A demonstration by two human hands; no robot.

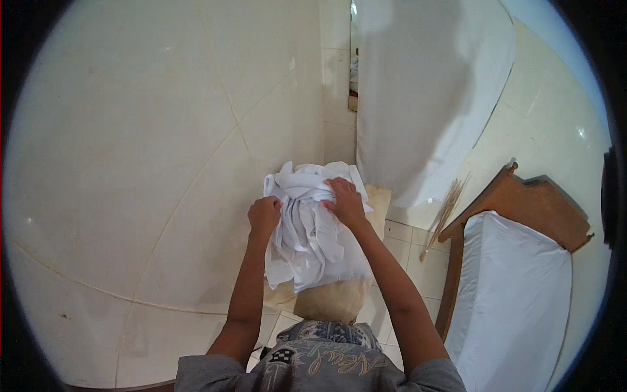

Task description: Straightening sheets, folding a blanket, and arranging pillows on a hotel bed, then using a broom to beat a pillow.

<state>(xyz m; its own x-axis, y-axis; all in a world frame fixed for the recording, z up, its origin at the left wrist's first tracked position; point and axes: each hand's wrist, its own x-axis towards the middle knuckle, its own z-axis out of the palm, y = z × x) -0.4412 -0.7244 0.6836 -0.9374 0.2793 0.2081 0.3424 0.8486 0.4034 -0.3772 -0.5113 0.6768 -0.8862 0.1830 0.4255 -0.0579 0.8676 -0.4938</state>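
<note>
A bunched white cloth garment, full of folds, lies in front of me on a beige padded support. At its left edge, my left hand is curled closed on the fabric, its fingertips hidden from view. My right hand rests on the upper right part of the cloth, palm down, with thumb and fingers apart. The lower edge of the cloth spreads flatter over the support, and the overlapping layers hide its exact shape.
A pale tiled wall rises close on the left. Ahead hangs a white curtain beside a narrow opening. To the right, a stick broom leans by a wooden bed frame with a white-covered mattress.
</note>
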